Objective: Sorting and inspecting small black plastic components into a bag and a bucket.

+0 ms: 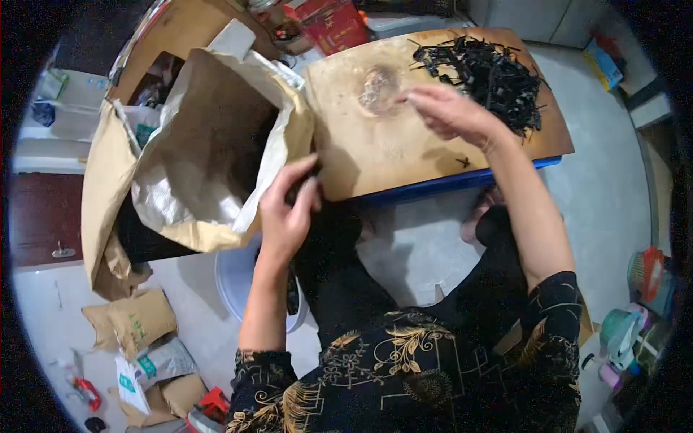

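My right hand (456, 114) is over a tan board (346, 159), its fingers pressed together in a pinch; what they hold, if anything, is too small to make out. To its right lies a heap of small, thin black pieces (498, 83), and one loose black piece (463, 162) rests near the board's front edge. My left hand (285, 213) is beside the rim of a large brown paper bag (296, 130) with a silvery lining, standing wide open. Its fingers curl around something dark that I cannot identify.
A whitish tub (229, 285) with dark contents sits on the floor below my left forearm. Several brown packets (144, 321) lie at the lower left. Behind the board stands a red box (336, 29). Blue edging (433, 189) runs under the board's front.
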`<action>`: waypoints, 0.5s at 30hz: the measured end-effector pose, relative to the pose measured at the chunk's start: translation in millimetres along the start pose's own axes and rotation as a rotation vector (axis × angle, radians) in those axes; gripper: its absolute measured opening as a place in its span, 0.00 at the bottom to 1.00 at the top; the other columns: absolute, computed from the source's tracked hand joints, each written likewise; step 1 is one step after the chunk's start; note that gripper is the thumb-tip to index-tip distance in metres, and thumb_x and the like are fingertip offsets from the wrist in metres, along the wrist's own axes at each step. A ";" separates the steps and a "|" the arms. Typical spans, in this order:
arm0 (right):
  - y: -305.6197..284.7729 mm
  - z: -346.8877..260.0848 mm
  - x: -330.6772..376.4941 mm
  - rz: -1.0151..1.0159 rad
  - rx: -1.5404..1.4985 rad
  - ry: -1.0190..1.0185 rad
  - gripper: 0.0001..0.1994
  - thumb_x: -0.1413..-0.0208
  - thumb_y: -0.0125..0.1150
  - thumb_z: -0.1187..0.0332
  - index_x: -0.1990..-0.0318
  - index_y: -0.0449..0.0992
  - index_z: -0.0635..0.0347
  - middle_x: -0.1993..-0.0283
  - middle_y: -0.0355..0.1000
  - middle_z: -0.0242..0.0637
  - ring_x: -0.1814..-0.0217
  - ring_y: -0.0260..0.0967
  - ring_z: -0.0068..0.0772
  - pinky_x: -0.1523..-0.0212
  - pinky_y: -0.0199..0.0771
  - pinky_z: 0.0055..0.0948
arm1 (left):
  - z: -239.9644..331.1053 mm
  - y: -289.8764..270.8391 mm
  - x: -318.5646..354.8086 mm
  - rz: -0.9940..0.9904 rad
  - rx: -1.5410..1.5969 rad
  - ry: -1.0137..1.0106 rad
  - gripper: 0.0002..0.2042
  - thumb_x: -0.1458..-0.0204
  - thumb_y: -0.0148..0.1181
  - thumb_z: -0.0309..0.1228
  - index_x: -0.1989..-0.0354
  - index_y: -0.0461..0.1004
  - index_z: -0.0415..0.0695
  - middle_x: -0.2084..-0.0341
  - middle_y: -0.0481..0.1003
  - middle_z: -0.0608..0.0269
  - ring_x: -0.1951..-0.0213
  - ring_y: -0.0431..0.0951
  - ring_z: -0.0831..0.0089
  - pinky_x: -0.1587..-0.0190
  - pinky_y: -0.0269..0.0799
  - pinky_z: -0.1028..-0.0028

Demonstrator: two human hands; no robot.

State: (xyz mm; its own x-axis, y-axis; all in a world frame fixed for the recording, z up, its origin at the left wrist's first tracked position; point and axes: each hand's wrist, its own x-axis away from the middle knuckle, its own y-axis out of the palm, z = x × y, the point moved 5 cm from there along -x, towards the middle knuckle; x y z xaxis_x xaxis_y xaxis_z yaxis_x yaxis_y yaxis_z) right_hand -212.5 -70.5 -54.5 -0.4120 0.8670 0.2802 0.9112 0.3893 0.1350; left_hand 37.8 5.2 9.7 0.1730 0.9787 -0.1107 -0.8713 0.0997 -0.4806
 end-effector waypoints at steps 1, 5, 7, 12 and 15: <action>0.7 -8.2 -0.2 0.043 -0.025 -0.034 0.13 0.42 0.47 0.59 0.54 0.69 0.54 0.84 0.47 0.16 0.87 0.40 0.09 0.89 0.40 0.11 | 0.6 -20.8 22.5 0.073 -0.077 0.025 0.11 0.51 0.50 0.19 0.58 0.70 0.38 0.76 0.71 0.65 0.79 0.67 0.83 0.75 0.64 0.83; -26.4 -21.0 5.6 0.158 -0.133 -0.154 0.12 0.42 0.47 0.59 0.60 0.68 0.58 0.85 0.47 0.16 0.87 0.41 0.08 0.89 0.40 0.11 | -49.8 -59.1 86.9 0.175 -0.435 -0.019 0.11 0.52 0.52 0.21 0.59 0.70 0.38 0.74 0.75 0.57 0.76 0.74 0.74 0.72 0.69 0.75; -26.2 -34.4 12.5 0.176 -0.209 -0.225 0.11 0.41 0.47 0.60 0.62 0.67 0.57 0.85 0.47 0.17 0.88 0.41 0.08 0.90 0.41 0.12 | -90.8 -87.6 120.5 0.234 -0.560 -0.015 0.10 0.51 0.52 0.23 0.60 0.71 0.39 0.72 0.76 0.53 0.74 0.76 0.66 0.71 0.70 0.73; -41.9 -37.0 24.8 0.246 -0.268 -0.295 0.10 0.42 0.47 0.60 0.63 0.68 0.57 0.85 0.48 0.17 0.88 0.41 0.09 0.90 0.42 0.12 | -161.5 -100.2 169.8 0.058 -0.826 -0.316 0.15 0.55 0.55 0.25 0.56 0.68 0.40 0.69 0.74 0.49 0.67 0.75 0.55 0.64 0.69 0.63; -55.7 -34.3 30.5 0.268 -0.349 -0.332 0.09 0.42 0.48 0.62 0.65 0.68 0.58 0.85 0.49 0.18 0.89 0.42 0.09 0.91 0.43 0.12 | -128.0 -82.8 146.3 0.135 -0.811 -0.068 0.15 0.56 0.56 0.26 0.57 0.67 0.40 0.66 0.72 0.48 0.64 0.73 0.51 0.59 0.67 0.62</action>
State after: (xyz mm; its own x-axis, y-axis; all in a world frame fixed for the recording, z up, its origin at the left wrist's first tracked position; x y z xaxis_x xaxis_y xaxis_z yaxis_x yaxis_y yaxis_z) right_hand -276.1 -76.4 -20.8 -0.0897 0.9951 0.0408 0.9038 0.0641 0.4231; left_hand 194.0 117.2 -78.1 0.0399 0.9842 -0.1722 -0.2754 -0.1549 -0.9488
